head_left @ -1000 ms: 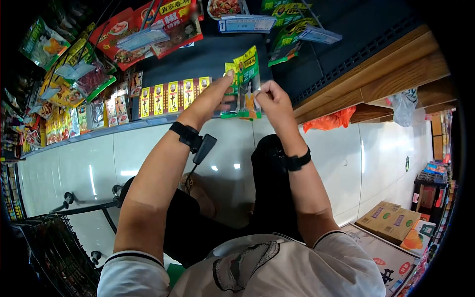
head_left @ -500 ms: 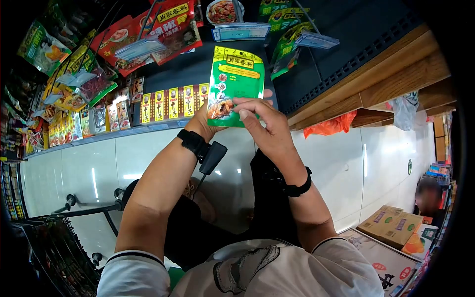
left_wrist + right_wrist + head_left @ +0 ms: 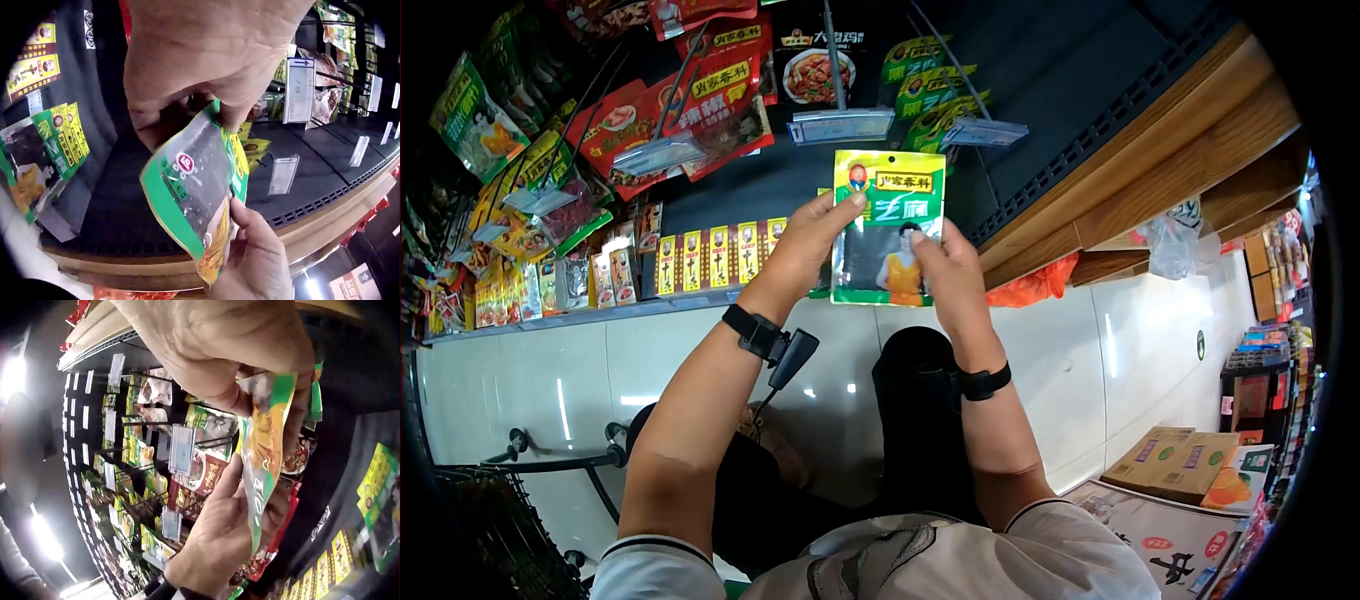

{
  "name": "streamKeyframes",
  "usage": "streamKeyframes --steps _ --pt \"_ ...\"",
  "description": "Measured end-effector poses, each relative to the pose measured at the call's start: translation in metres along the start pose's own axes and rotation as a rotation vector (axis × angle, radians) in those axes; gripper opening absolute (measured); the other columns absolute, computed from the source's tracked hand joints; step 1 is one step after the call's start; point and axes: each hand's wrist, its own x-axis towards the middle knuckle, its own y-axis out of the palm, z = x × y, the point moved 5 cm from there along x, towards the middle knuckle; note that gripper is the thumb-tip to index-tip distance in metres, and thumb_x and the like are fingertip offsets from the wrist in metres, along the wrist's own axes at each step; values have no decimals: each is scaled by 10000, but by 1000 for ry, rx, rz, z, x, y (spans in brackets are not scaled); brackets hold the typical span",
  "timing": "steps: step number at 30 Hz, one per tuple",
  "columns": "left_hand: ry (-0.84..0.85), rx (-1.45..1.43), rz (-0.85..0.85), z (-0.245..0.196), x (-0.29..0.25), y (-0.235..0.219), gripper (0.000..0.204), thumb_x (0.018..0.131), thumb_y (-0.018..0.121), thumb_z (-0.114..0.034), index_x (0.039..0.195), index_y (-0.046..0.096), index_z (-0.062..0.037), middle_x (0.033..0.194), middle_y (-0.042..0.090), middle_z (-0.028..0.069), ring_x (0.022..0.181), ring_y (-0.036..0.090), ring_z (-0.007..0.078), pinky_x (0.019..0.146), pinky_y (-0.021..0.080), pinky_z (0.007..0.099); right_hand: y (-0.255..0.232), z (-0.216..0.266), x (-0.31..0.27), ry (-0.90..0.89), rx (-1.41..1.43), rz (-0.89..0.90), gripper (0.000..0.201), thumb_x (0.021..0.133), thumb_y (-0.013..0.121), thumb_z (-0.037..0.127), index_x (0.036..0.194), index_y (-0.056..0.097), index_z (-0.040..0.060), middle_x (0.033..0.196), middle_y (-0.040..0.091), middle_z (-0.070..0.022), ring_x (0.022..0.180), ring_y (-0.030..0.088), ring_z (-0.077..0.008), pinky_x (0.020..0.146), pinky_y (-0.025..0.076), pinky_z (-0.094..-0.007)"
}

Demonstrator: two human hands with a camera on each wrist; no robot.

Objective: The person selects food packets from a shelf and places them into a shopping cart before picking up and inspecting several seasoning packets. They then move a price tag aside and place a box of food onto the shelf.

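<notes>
A flat green-and-yellow seasoning packet (image 3: 868, 262) with a clear window over dark contents is held upright between both hands, its printed front facing me. My left hand (image 3: 798, 242) pinches its left edge, thumb lying on the front near the top. My right hand (image 3: 958, 285) grips the lower right edge, thumb on the front beside the printed figure. In the left wrist view the packet (image 3: 199, 172) bends slightly between the hands. Similar packets (image 3: 44, 159) stand on the dark shelf beyond it.
Yellow boxes (image 3: 720, 258) stand in a row along the shelf's front edge. Red packets (image 3: 720, 110) and green ones (image 3: 935, 95) hang from hooks with price tags (image 3: 840, 127). Wooden shelf edge (image 3: 1140, 150) runs at right. A black wire cart (image 3: 490, 530) stands lower left, cartons (image 3: 1170, 460) lower right.
The packet was seen narrow and angled, then with its back toward me; now its front faces me. Both hands have shifted their grip on it. The head view has shifted slightly.
</notes>
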Motion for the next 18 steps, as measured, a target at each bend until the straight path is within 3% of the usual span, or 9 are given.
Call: streamKeyframes --steps 1,2,5,6,10,14,18 --pt "-6 -13 33 -2 1 3 417 976 648 -285 1271 590 5 1133 671 71 975 643 104 869 521 262 -7 -2 4 49 18 -1 229 980 557 149 1160 596 13 973 642 -37 903 581 -86 803 488 -258" --pt "13 15 44 -2 3 3 414 982 639 -268 1303 592 -10 1173 668 61 1018 633 103 908 503 256 -10 -2 9 46 50 6 299 980 548 133 1243 559 -9 1087 648 -75 985 599 -122 897 476 -283" --pt "110 178 -1 -12 2 9 404 987 634 -249 1300 592 2 1166 666 54 1030 620 99 928 484 253 -18 21 15 -183 8 -138 386 974 541 116 1328 498 -30 1215 624 -126 1107 582 -155 973 450 -286" --pt "122 210 14 -16 2 12 400 989 630 -247 1297 595 6 1162 665 51 1030 614 95 930 479 250 -25 26 20 -195 32 -143 471 967 528 92 1399 415 -60 1340 559 -183 1212 545 -203 1039 414 -298" --pt "172 309 38 -21 5 18 389 996 617 -253 1276 612 17 1142 664 43 1020 594 79 925 467 240 -34 55 26 -294 305 -149 529 962 517 88 1438 357 -79 1414 492 -226 1284 509 -269 1070 412 -366" --pt "220 361 42 -17 15 22 378 1001 605 -259 1255 624 21 1106 665 34 987 576 64 891 466 231 -36 68 26 -352 417 -162 528 968 520 112 1434 363 -79 1413 494 -218 1314 480 -273 1098 380 -400" --pt "310 639 -63 -24 20 23 343 989 614 -254 1202 641 14 1013 676 34 904 570 73 809 476 251 -37 70 29 -371 504 -137 519 965 522 132 1419 381 -76 1394 514 -216 1293 502 -282 1101 374 -407"
